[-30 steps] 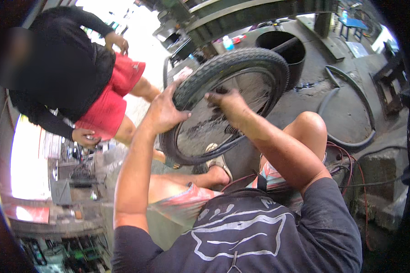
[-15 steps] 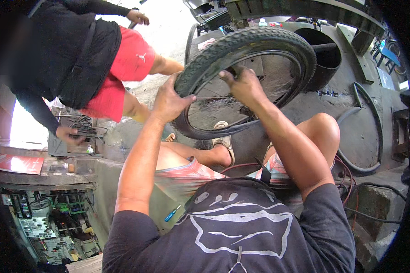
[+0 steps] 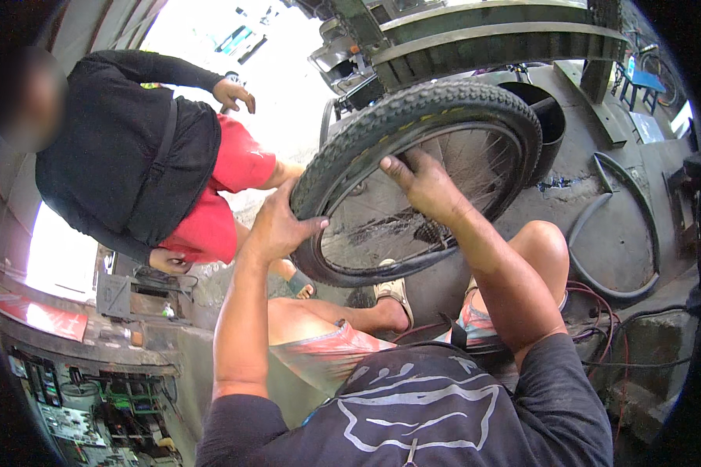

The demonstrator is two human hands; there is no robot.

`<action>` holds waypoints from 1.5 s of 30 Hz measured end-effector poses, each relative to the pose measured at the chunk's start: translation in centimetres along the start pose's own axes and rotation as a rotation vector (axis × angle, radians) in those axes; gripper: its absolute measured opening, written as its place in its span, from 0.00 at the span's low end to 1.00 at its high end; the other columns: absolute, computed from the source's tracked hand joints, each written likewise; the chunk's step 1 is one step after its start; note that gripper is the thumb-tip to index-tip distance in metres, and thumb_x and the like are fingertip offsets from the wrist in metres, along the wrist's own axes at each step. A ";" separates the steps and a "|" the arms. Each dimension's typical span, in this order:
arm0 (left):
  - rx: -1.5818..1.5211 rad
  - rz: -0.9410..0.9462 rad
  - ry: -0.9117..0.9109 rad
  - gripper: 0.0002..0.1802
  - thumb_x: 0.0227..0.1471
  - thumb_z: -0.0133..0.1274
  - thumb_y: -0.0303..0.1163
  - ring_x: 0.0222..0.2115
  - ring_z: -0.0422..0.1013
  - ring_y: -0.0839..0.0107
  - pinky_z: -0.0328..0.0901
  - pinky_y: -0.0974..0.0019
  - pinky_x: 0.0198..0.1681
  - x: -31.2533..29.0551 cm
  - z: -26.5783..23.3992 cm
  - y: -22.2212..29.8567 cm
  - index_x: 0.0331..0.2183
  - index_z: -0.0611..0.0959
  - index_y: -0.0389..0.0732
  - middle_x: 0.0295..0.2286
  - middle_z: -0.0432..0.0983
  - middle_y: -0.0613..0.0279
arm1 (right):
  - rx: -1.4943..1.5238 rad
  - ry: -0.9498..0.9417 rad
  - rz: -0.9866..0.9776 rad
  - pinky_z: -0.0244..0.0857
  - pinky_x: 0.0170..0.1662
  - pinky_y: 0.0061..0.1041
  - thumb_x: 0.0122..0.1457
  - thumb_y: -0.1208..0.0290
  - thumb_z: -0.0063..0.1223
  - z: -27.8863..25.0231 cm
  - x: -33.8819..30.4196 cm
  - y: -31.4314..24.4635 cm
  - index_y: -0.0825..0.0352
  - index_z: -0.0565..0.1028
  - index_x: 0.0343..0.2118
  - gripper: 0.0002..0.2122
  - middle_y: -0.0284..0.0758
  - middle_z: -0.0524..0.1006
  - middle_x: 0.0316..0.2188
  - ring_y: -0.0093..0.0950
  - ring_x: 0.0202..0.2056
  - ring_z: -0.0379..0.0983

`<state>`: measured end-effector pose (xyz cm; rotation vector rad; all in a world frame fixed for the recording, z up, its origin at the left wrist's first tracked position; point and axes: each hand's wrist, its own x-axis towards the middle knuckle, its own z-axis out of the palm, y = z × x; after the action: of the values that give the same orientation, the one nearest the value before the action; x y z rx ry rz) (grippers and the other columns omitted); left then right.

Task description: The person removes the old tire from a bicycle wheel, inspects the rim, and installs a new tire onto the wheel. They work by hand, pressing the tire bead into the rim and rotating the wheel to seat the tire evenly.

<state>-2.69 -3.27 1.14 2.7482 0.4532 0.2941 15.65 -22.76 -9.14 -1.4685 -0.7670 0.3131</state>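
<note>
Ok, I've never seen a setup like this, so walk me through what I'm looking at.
There is no machine here, just a person's two bare hands; I'll call each a grip. The picture comes from a wide fisheye camera worn on that person's head, looking down, so straight edges bend.

The left grip holds the knobby black tyre around a spoked bicycle wheel. The right grip is at the wheel's inner edge; whether it grasps anything is hard to tell.

On the grey floor, to the right, lie a loop of dark tubing and, farther back, a black cylindrical container. Someone in red shorts is at the left.
</note>
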 end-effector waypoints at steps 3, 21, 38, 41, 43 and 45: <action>-0.014 -0.017 -0.061 0.40 0.42 0.77 0.31 0.47 0.83 0.53 0.73 0.55 0.55 -0.9 0.1 -1.4 0.56 0.79 0.32 0.44 0.86 0.44 | -0.090 -0.051 0.073 0.71 0.56 0.42 0.73 0.49 0.53 0.2 -0.3 -0.3 0.74 0.81 0.45 0.25 0.51 0.84 0.42 0.47 0.49 0.81; -0.375 -0.175 0.027 0.41 0.43 0.75 0.31 0.45 0.79 0.66 0.72 0.59 0.56 -8.5 3.9 -2.0 0.57 0.77 0.29 0.46 0.84 0.53 | -0.085 0.157 0.085 0.70 0.55 0.46 0.73 0.44 0.50 -0.8 -1.4 -0.6 0.79 0.80 0.49 0.31 0.60 0.83 0.44 0.53 0.49 0.81; -0.125 -0.021 -0.278 0.42 0.43 0.73 0.34 0.47 0.81 0.54 0.72 0.55 0.55 -3.5 -4.8 2.2 0.59 0.77 0.32 0.44 0.84 0.43 | 0.150 0.154 0.220 0.61 0.35 0.25 0.71 0.39 0.53 -2.5 -0.9 0.9 0.71 0.79 0.38 0.30 0.28 0.73 0.29 0.19 0.31 0.64; -0.122 -0.015 -0.159 0.40 0.41 0.71 0.32 0.45 0.81 0.53 0.72 0.55 0.54 -2.0 -5.4 2.6 0.57 0.79 0.32 0.42 0.84 0.43 | 0.208 0.249 0.246 0.59 0.34 0.23 0.72 0.39 0.52 -2.7 -1.5 -1.7 0.68 0.78 0.36 0.28 0.26 0.71 0.28 0.17 0.31 0.62; -0.051 0.108 -0.145 0.37 0.39 0.70 0.31 0.43 0.81 0.54 0.72 0.56 0.53 -0.7 -6.1 2.8 0.54 0.80 0.31 0.40 0.84 0.44 | 0.284 0.312 0.259 0.59 0.35 0.23 0.73 0.40 0.51 -2.6 -2.0 -1.4 0.66 0.78 0.35 0.27 0.26 0.71 0.28 0.17 0.31 0.62; -0.024 0.048 -0.214 0.38 0.40 0.69 0.32 0.48 0.79 0.49 0.70 0.53 0.57 0.2 -6.4 4.7 0.54 0.79 0.30 0.43 0.82 0.39 | 0.389 0.369 0.269 0.60 0.35 0.22 0.74 0.41 0.50 -3.2 -2.0 0.7 0.64 0.78 0.35 0.26 0.25 0.71 0.28 0.17 0.30 0.63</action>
<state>-2.83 -5.50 8.82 2.7299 0.3256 0.0154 16.38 -26.44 -10.10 -1.2088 -0.1946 0.3588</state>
